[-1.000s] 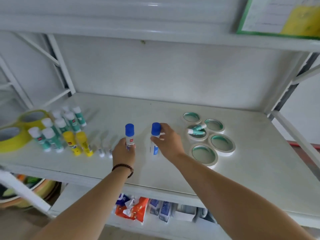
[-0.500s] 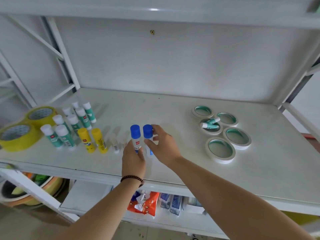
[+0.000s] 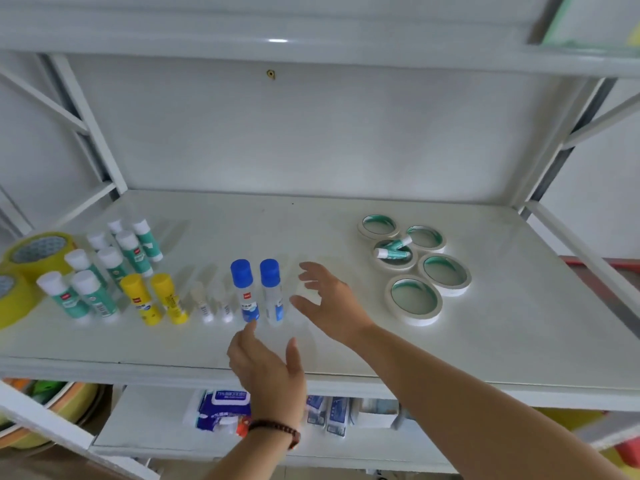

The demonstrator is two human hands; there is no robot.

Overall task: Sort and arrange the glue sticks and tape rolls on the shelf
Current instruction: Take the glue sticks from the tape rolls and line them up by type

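Two blue-capped glue sticks (image 3: 257,295) stand upright side by side near the front middle of the white shelf (image 3: 502,341), just apart from each other. Neither hand touches them. The left hand (image 3: 268,370) hovers in front of the pair, fingers spread and empty, its fingertip close to the base of the left stick; a beaded bracelet (image 3: 277,432) sits on that wrist. The right hand (image 3: 329,301) hangs just right of the pair, palm turned toward them, fingers splayed wide and holding nothing.

Left of the blue pair, in the same front row, stand two small clear sticks (image 3: 215,304), then two yellow sticks (image 3: 154,297). Further left and behind, a cluster of green sticks with white caps (image 3: 104,268) stands upright in rough rows. At the shelf's far left edge lie two yellow tape rolls (image 3: 24,265), partly cut off by the frame.

On the right half of the shelf, five white tape rolls (image 3: 414,299) with green cores lie flat in a loose group, several touching. Two green sticks (image 3: 393,247) lie on their sides across the middle roll of that group.

On the lower shelf, under the front edge, blue and white packets (image 3: 221,408) are visible; their contents cannot be told. A coloured basin (image 3: 52,407) shows at lower left.
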